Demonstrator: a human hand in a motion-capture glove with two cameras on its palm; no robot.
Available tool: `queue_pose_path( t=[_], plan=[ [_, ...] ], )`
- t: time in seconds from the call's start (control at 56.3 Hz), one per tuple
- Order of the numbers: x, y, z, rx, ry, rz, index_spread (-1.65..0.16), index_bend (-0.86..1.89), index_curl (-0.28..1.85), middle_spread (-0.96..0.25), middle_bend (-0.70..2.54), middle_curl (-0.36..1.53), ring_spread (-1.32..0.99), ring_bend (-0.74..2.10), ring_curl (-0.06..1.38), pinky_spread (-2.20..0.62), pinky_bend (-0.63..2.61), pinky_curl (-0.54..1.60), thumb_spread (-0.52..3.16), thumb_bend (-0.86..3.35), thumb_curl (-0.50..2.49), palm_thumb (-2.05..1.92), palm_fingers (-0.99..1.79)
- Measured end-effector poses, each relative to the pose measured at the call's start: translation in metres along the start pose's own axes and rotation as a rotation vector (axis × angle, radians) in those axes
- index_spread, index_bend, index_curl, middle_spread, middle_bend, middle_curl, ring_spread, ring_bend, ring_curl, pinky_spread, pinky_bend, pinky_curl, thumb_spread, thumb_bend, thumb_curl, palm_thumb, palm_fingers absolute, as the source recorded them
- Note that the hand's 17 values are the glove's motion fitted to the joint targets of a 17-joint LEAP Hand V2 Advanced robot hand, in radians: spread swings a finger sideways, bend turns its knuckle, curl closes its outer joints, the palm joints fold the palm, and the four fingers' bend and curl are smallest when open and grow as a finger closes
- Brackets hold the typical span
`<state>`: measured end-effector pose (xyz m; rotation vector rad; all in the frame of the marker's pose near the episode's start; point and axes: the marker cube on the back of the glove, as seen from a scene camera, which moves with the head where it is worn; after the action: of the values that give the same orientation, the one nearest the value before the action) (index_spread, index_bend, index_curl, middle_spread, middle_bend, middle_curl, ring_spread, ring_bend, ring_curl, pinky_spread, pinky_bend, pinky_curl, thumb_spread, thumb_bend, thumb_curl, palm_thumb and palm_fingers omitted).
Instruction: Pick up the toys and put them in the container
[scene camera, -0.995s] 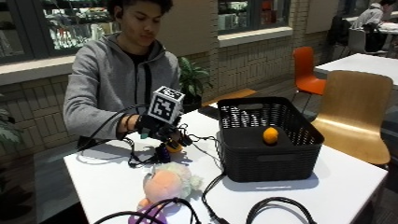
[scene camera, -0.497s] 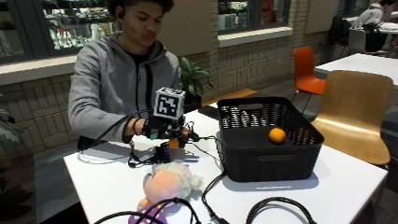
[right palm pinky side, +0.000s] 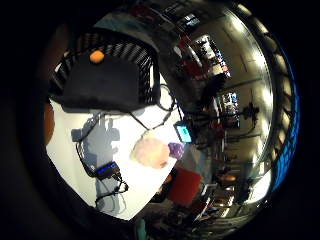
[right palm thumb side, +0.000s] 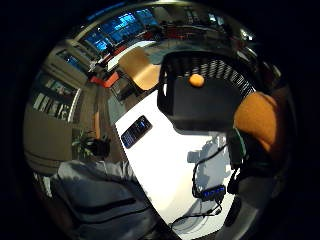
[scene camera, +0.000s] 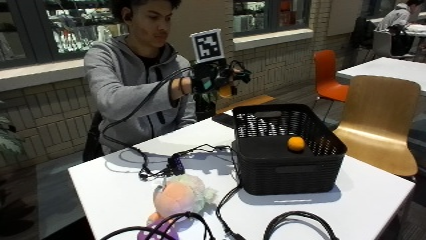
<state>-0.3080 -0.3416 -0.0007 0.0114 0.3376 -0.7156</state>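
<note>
My gloved right hand (scene camera: 216, 80) is raised above the table's back edge, behind the black basket (scene camera: 283, 172). Its fingers grip a small orange toy (scene camera: 226, 91), which shows large beside the palm in the thumb side view as the orange toy (right palm thumb side: 260, 120). An orange ball (scene camera: 296, 144) lies inside the basket, also seen as the ball (right palm thumb side: 196, 80) and the ball (right palm pinky side: 97, 56). A pale pink and peach plush toy (scene camera: 178, 194) lies on the white table (scene camera: 106, 195) near its front edge, with a purple toy (scene camera: 156, 233) beside it.
Black cables (scene camera: 200, 150) and a small hub (right palm pinky side: 107, 170) trail over the table between the plush and the basket. A phone (right palm thumb side: 136, 131) lies by the basket's far side. A wooden chair (scene camera: 379, 120) stands to the right.
My hand has risen from just above the table and moved toward the basket, carrying the orange toy. The plush and the basket have stayed put.
</note>
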Motion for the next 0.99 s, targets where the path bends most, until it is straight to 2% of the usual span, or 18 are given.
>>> queue_pose_path(
  t=[0.107,0.195,0.267,0.32,0.373,0.462,0.515,0.622,0.8,0.888,0.995],
  plan=[
    [-0.009,-0.038,0.006,-0.029,0.098,-0.061,-0.11,1.31,0.64,-0.07,0.40,0.40,-0.15,0.17,0.10,-0.03,0.23,0.33,1.60,0.30,0.34,0.52,0.07],
    [-0.032,-0.071,0.010,-0.059,-0.006,0.123,-0.11,1.31,0.63,-0.08,0.41,0.41,-0.16,0.17,0.11,-0.03,0.23,0.33,1.60,0.31,0.34,0.52,0.07],
    [-0.026,-0.072,0.016,-0.078,0.033,-0.106,-0.11,1.30,0.63,-0.09,0.42,0.42,-0.16,0.17,0.11,-0.03,0.22,0.34,1.60,0.32,0.34,0.51,0.07],
    [-0.028,-0.074,0.018,-0.090,0.054,-0.145,-0.11,1.27,0.62,-0.09,0.43,0.43,-0.16,0.18,0.12,-0.03,0.22,0.34,1.59,0.31,0.33,0.48,0.07],
    [-0.030,-0.075,0.020,-0.120,0.105,-0.110,-0.12,1.19,0.60,-0.09,0.43,0.44,-0.17,0.19,0.13,-0.03,0.25,0.35,1.58,0.29,0.33,0.44,0.05],
    [-0.029,-0.067,0.020,-0.166,0.079,-0.100,-0.12,0.73,0.50,-0.05,0.36,0.42,-0.15,0.25,0.17,-0.03,0.42,0.39,1.54,0.21,0.30,0.31,-0.15],
    [-0.019,-0.060,0.021,-0.166,0.084,-0.048,-0.12,0.51,0.44,-0.03,0.34,0.41,-0.14,0.24,0.18,-0.03,0.47,0.40,1.51,0.16,0.29,0.25,-0.18],
    [0.020,-0.035,0.017,-0.147,0.076,0.055,-0.14,0.34,0.38,-0.01,0.26,0.40,-0.13,0.19,0.19,-0.03,0.47,0.41,1.47,0.11,0.28,0.18,-0.13],
    [0.114,0.029,0.018,-0.189,0.158,0.236,-0.17,0.28,0.37,0.00,0.21,0.39,-0.13,0.21,0.20,-0.03,0.47,0.40,1.45,0.08,0.28,0.17,0.01],
    [0.153,0.068,0.028,-0.270,0.070,0.417,-0.19,0.28,0.38,0.00,0.18,0.39,-0.13,0.20,0.21,-0.03,0.48,0.40,1.45,0.07,0.29,0.17,0.04],
    [0.197,0.107,0.059,-0.371,-0.021,0.563,-0.19,0.30,0.40,0.00,0.18,0.38,-0.14,0.20,0.21,-0.03,0.49,0.40,1.45,0.07,0.30,0.19,0.07]
  ],
)
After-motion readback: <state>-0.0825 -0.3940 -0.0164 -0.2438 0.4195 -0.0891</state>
